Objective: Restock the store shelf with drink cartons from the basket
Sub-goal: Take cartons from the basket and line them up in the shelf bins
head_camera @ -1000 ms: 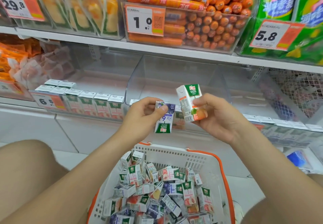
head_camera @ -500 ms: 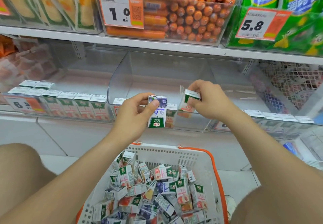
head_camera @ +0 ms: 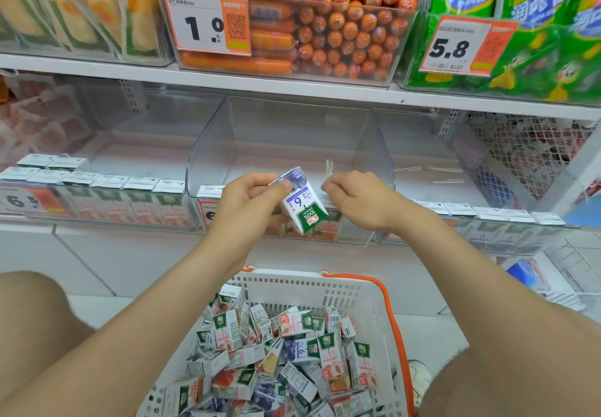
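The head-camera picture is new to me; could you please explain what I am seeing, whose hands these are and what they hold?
There is no machine here: a person wears a camera on the head, so the single picture looks forward and down along both bare arms. The left hand grips a blue-and-white drink carton, tilted, in front of a clear bin on the shelf. The right hand hovers beside it with curled fingers; I see nothing in them. A few cartons stand at the bin's front, and a fuller row fills the bin to the left. Below, a white basket with an orange handle holds a loose heap of cartons. Sausages sit on the shelf above.
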A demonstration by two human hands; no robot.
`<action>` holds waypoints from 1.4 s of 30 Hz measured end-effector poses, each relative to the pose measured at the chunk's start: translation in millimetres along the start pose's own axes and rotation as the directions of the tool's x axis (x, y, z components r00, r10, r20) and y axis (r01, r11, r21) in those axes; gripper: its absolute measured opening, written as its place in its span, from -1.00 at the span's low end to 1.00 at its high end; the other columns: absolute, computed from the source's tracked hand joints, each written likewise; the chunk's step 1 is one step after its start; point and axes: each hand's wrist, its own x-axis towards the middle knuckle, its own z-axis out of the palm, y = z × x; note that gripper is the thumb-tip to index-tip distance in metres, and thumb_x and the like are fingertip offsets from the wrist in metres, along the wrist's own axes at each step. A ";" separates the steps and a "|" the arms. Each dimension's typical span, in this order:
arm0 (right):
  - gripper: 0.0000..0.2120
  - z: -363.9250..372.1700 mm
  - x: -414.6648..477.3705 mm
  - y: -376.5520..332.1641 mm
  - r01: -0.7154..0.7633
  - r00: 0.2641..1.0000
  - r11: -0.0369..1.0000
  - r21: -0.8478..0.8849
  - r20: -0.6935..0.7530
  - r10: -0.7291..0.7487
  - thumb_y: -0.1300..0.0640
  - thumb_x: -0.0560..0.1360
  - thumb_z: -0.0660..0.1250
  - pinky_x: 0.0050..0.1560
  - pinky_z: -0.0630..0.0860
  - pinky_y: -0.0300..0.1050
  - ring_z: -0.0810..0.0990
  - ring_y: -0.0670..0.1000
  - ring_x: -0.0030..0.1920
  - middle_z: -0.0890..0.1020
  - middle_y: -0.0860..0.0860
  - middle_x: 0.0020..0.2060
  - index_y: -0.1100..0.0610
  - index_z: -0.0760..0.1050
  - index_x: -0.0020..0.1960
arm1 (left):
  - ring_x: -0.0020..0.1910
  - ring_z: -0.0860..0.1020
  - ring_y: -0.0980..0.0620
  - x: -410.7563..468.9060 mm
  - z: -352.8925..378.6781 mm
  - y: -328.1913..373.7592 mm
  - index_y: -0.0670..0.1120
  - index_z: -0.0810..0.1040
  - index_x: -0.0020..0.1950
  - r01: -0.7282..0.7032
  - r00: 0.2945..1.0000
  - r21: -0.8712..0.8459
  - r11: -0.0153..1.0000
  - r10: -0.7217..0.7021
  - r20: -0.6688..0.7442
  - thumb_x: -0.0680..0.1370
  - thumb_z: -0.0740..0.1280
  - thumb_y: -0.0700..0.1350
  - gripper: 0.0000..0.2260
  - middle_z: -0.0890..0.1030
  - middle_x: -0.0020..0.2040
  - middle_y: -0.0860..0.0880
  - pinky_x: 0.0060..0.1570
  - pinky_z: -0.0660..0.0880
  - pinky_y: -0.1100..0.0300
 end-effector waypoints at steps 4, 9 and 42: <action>-0.61 -13.9 -19.5 -18.2 0.036 0.965 0.956 0.292 -0.260 0.043 -0.13 0.67 0.16 -0.03 0.53 0.00 0.65 0.11 -0.09 0.69 0.05 -0.20 0.13 0.61 -0.02 | 0.00 0.71 -0.16 -4.9 8.9 10.2 -0.18 0.64 0.26 0.028 0.998 -0.133 0.991 -0.020 0.066 0.64 0.33 -0.30 -0.78 0.72 0.09 -0.27 -0.08 0.69 0.02; -0.75 -35.7 -52.2 -28.2 -0.159 0.975 0.576 0.802 0.037 0.218 -0.07 0.57 0.42 -0.07 0.72 0.03 0.77 0.11 -0.05 0.77 0.07 -0.08 0.08 0.67 0.13 | 0.02 0.70 -0.13 -12.6 33.1 20.3 -0.29 0.63 0.25 0.023 0.990 -0.266 0.964 0.015 0.138 0.65 0.34 -0.29 -0.80 0.73 -0.02 -0.20 0.12 0.67 -0.04; -0.72 -73.1 0.1 128.8 0.004 0.994 1.000 -0.010 0.112 -0.003 0.09 0.64 0.38 0.17 0.55 -0.01 0.64 -0.03 0.10 0.70 -0.08 0.12 -0.03 0.60 0.34 | 0.26 0.57 -0.09 37.5 141.1 -60.2 0.15 0.31 0.56 -0.638 0.750 0.718 0.280 0.439 0.495 0.48 0.58 0.01 -0.28 0.32 0.59 0.10 0.35 0.34 0.01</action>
